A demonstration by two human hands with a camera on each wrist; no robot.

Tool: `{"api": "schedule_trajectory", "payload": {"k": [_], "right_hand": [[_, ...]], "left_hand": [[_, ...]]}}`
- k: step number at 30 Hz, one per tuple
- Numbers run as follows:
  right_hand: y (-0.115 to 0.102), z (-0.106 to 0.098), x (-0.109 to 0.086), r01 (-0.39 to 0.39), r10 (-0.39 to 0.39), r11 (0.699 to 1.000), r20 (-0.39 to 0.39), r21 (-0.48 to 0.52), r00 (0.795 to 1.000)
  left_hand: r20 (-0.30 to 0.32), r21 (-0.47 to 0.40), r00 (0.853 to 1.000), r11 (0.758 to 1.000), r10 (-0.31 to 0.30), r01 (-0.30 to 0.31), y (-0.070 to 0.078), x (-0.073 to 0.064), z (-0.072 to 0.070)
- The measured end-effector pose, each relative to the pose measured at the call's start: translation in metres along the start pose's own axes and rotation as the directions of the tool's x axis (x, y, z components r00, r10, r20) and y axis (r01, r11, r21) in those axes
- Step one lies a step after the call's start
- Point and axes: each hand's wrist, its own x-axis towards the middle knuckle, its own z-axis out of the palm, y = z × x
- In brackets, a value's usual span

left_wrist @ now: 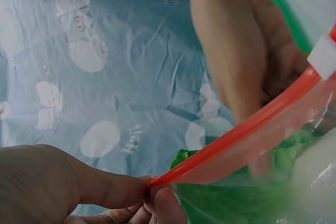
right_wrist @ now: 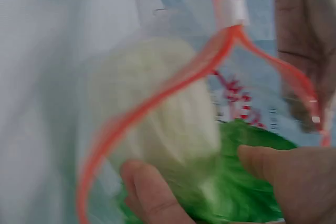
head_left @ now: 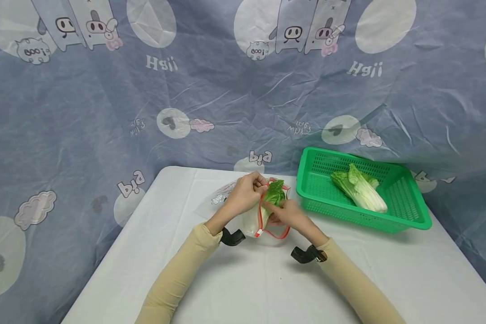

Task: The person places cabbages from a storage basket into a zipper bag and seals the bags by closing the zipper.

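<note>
A clear zip bag (head_left: 260,218) with a red zip edge holds a napa cabbage (head_left: 274,193), its green leaves showing at the mouth. In the right wrist view, the cabbage's pale base (right_wrist: 168,103) lies inside the bag. My left hand (head_left: 243,195) pinches the red zip edge (left_wrist: 210,153) between thumb and fingers. At the bag's mouth, my right hand (head_left: 290,213) reaches in and grips the cabbage near its leaves, thumb on one side and fingers on the other. A white slider (right_wrist: 232,10) sits on the zip.
Right of the hands, a green plastic basket (head_left: 360,218) stands on the white-covered table (head_left: 243,279) with another napa cabbage (head_left: 364,191) in it. Behind the table hangs a blue-grey printed cloth (head_left: 227,112). Printed clear plastic (head_left: 214,202) lies left of the left hand.
</note>
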Motion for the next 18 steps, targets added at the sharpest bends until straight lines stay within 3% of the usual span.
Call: {"api": "schedule_trajectory", "payload": {"k": [4,9,11,13,18], "right_hand": [[-0.019,-0.020,-0.020,0.083,-0.085,0.996,-0.095,-0.025,0.992],[-0.023,-0.034,-0.027,0.177,-0.244,0.956,-0.295,-0.236,0.924],[-0.020,-0.034,-0.023,0.178,-0.282,0.932,-0.322,-0.317,0.904],[-0.015,-0.032,-0.018,0.183,-0.301,0.920,-0.322,-0.347,0.898],[-0.006,-0.029,-0.008,0.239,-0.355,0.914,-0.363,-0.328,0.861]], "left_hand": [[-0.027,-0.005,1.000,1.000,-0.007,0.007,0.000,-0.001,-0.010],[-0.026,0.007,1.000,1.000,-0.018,0.018,0.001,-0.001,-0.014],[-0.017,0.005,1.000,1.000,-0.018,0.019,0.002,-0.002,-0.014],[-0.008,0.011,1.000,1.000,-0.016,0.017,0.003,-0.003,-0.014],[0.008,0.026,1.000,1.000,-0.015,0.014,0.003,-0.004,-0.013]]}}
